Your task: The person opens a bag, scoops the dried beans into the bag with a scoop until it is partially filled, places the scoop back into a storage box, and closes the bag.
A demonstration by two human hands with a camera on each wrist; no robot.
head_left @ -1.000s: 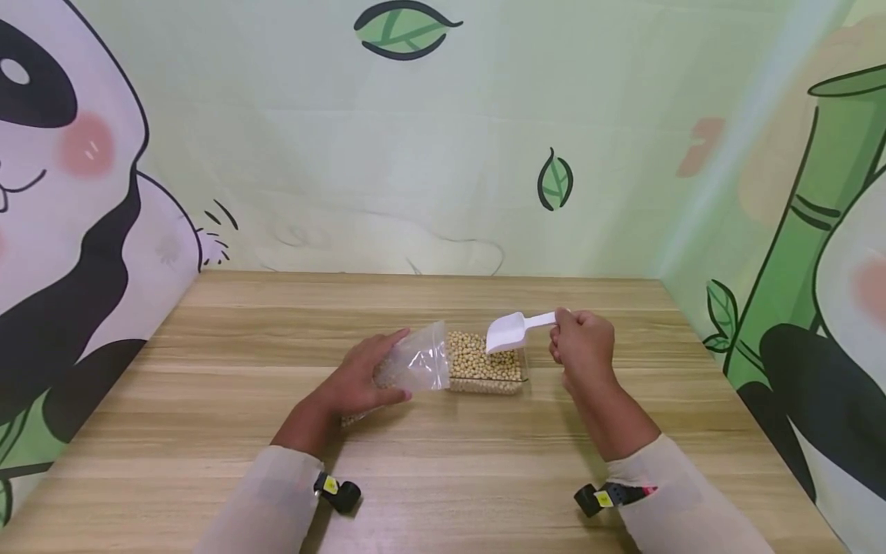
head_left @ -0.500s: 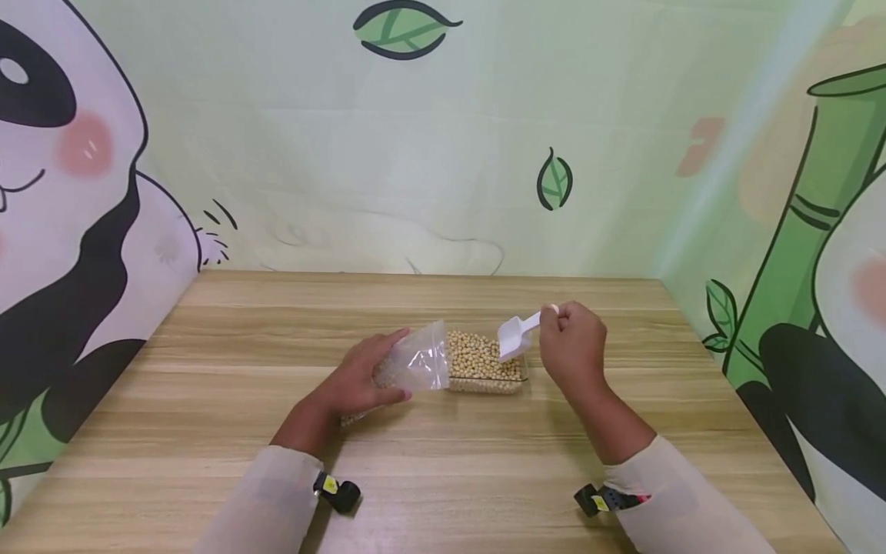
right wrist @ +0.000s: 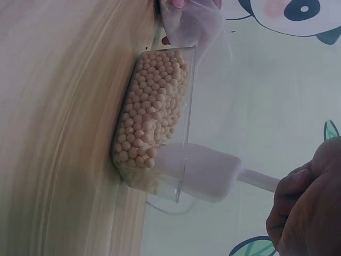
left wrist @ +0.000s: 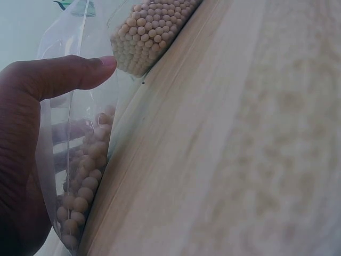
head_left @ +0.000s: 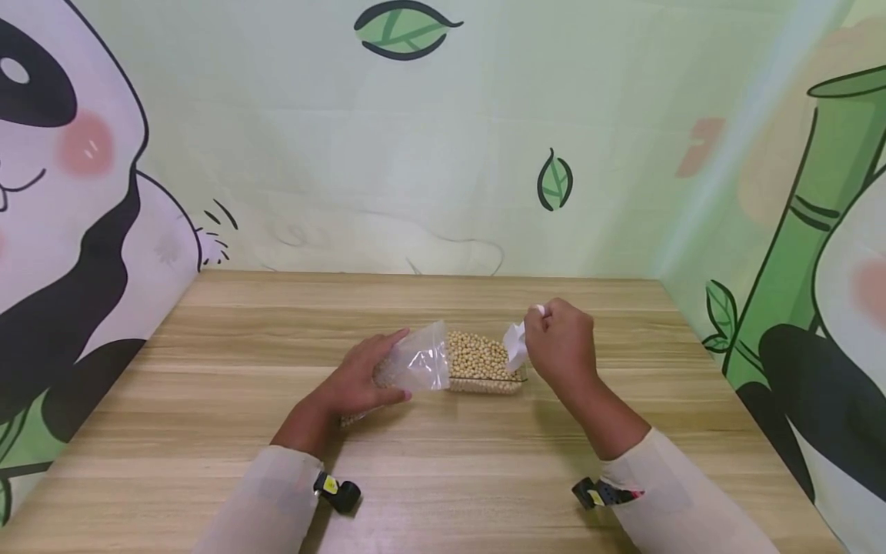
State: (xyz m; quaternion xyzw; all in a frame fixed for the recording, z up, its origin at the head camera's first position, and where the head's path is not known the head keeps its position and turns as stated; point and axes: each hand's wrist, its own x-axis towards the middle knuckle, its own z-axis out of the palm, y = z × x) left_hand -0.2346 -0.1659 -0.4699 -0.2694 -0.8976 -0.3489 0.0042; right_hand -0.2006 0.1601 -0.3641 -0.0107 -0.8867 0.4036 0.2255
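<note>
My right hand grips the handle of a white plastic scoop. The scoop's blade tilts down over the right end of a clear rectangular box, its tip in among the soybeans inside. To the left of the box, my left hand holds a clear zip bag between thumb and fingers. The bag leans with its mouth end right at the box's left side. More soybeans lie in the bottom of the bag, as the left wrist view shows. Part of the scoop is hidden behind my right hand in the head view.
Box and bag are on a wood-grain table. Behind it rises a pale green wall printed with leaves and pandas. Black wrist cameras are strapped over both light sleeves.
My right hand has moved left and turned, swinging the scoop from level above the soybeans to steeply tilted with its tip down at the box's right end. The left hand and bag stay put.
</note>
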